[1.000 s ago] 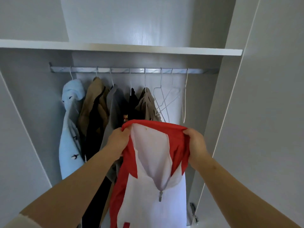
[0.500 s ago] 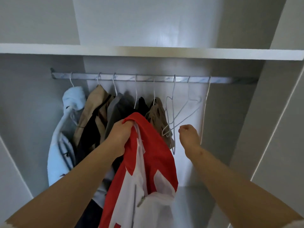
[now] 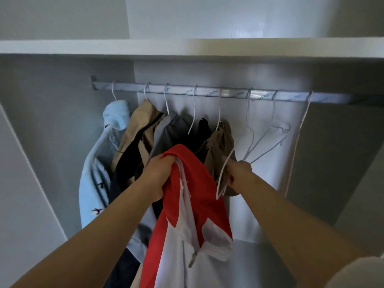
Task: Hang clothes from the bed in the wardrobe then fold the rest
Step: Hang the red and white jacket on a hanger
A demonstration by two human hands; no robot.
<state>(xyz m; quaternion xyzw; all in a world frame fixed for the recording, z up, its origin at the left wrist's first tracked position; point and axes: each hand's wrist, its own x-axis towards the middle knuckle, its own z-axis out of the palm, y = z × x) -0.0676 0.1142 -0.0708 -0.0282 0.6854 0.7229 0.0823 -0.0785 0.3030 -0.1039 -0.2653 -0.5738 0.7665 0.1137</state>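
A red and white zip-up garment (image 3: 193,215) hangs from my left hand (image 3: 160,175), which grips its bunched top in front of the open wardrobe. My right hand (image 3: 239,173) is curled round the lower end of an empty white wire hanger (image 3: 248,142) that still hooks over the metal rail (image 3: 207,92). Two more empty wire hangers (image 3: 276,134) hang to its right.
Several clothes hang on the rail's left half: a light blue fleece (image 3: 99,163), a tan jacket (image 3: 139,125), a grey top (image 3: 170,132), a dark one and a brown one (image 3: 220,146). A white shelf (image 3: 187,48) runs above the rail. Wardrobe side walls stand left and right.
My right hand let go of the red and white garment, reached right and took hold of an empty wire hanger. My left hand now holds the garment alone. The view came closer to the rail.
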